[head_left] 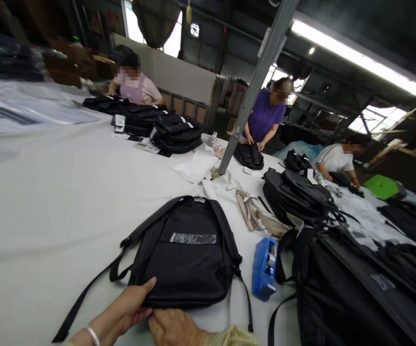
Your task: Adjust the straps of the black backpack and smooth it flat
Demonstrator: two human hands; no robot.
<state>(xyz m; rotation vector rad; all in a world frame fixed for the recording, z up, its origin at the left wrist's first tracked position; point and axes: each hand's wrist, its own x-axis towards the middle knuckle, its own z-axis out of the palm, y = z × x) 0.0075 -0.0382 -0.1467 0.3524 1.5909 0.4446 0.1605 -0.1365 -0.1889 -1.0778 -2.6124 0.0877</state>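
Observation:
A black backpack (193,269) lies on the white-covered table in front of me, its shoulder straps facing up and spread to both sides. A shiny strip of clear tape (193,238) runs across its back panel. My left hand (132,305) grips the lower left edge, thumb on top and fingers underneath. Just beside it, my right hand (175,327) is closed at the bottom edge, with its fingertips hidden below the bag. To the right of the backpack stands a blue tape dispenser (264,269).
More black backpacks (359,288) are heaped at the right, with another stack (177,134) across the table. A metal post (254,91) rises from the table. Brown paper pieces (253,211) lie near it. Several co-workers, one in a purple top (265,115), handle bags opposite.

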